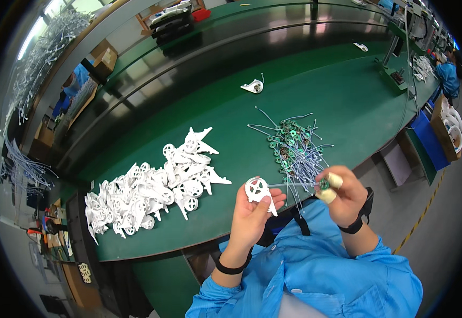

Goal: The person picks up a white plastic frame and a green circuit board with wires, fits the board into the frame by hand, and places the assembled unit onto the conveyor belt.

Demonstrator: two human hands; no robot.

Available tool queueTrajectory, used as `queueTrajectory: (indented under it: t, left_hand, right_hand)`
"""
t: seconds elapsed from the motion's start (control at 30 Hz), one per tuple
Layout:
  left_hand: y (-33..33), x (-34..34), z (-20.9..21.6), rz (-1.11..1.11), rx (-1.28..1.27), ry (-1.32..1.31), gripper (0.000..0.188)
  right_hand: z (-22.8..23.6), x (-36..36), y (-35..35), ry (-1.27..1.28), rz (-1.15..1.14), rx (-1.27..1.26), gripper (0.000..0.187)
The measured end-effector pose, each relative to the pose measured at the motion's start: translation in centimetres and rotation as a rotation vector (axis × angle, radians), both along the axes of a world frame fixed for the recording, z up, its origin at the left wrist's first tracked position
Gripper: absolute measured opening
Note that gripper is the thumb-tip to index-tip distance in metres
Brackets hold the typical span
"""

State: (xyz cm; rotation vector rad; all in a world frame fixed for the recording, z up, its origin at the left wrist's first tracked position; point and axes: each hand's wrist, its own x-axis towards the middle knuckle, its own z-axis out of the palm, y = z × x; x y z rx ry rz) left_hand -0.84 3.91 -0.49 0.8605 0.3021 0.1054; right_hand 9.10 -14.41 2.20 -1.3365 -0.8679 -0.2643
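Note:
My left hand is closed on a white plastic housing with a round spoked end and a tapered tail. My right hand, with cream finger cots on its thumb and a fingertip, pinches a small round green circuit board. A thin grey wire stretches from that board toward the round end of the housing; whether it passes through is too small to tell. Just beyond my right hand lies a heap of wired green boards. Left of my hands spreads a large pile of white housings.
One white housing with a wire lies farther back on the green table, and another housing sits far right. A metal stand rises at the right end. Wire bundles hang at left. A co-worker is far right.

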Motion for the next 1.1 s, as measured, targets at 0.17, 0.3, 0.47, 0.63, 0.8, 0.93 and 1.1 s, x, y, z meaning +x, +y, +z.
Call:
queueTrajectory:
  t: [0.17, 0.3, 0.47, 0.63, 0.8, 0.93, 1.1]
  left_hand:
    - [0.2, -1.0, 0.1, -0.001, 0.048, -0.059, 0.044]
    - [0.3, -1.3, -0.1, 0.016, 0.105, -0.072, 0.046]
    - [-0.5, -1.4, -0.8, -0.020, 0.240, -0.177, 0.052]
    - [-1.5, -1.6, -0.2, 0.037, 0.506, -0.174, 0.055]
    - [-2.2, -1.4, -0.9, 0.081, 0.701, -0.201, 0.056]
    - [-2.2, -1.2, -0.9, 0.116, 0.781, -0.205, 0.057]
    - [-1.6, -1.8, -0.1, -0.064, 0.520, -0.071, 0.058]
  right_hand:
    - [-0.9, -0.8, 1.1, -0.011, 0.095, -0.065, 0.028]
    - [-1.8, -1.0, 1.8, 0.041, 0.087, -0.109, 0.028]
    - [-2.9, -2.0, 4.1, 0.184, 0.083, -0.062, 0.029]
    - [-2.2, -2.9, 5.5, 0.087, -0.030, -0.270, 0.026]
    - [-1.8, -2.9, 5.7, 0.057, -0.075, -0.312, 0.027]
    - [-1.7, -2.8, 5.7, 0.091, -0.066, -0.329, 0.026]
    - [-2.3, -2.5, 5.1, 0.062, -0.009, -0.333, 0.028]
